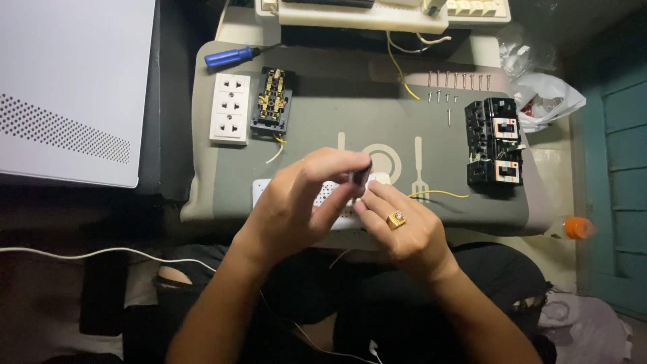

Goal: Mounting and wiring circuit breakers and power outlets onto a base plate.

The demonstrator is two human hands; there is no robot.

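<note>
currently: both hands closed on a small dark part over the white panel

the left hand (pixel 296 202) pinched a small dark part (pixel 362 175) at its fingertips; the right hand (pixel 404 232), ring on one finger, met it from the other side, fingers closed at the same spot. directly beneath lay a white perforated panel (pixel 264 190) on the grey mat (pixel 323 121). beyond the left hand sat a white socket plate (pixel 230 108) and an opened socket back (pixel 272 100); beyond the right, black breakers (pixel 495 141) and a row of screws (pixel 458 81). judgement: hold the part low over the mat, grip steady.
</note>
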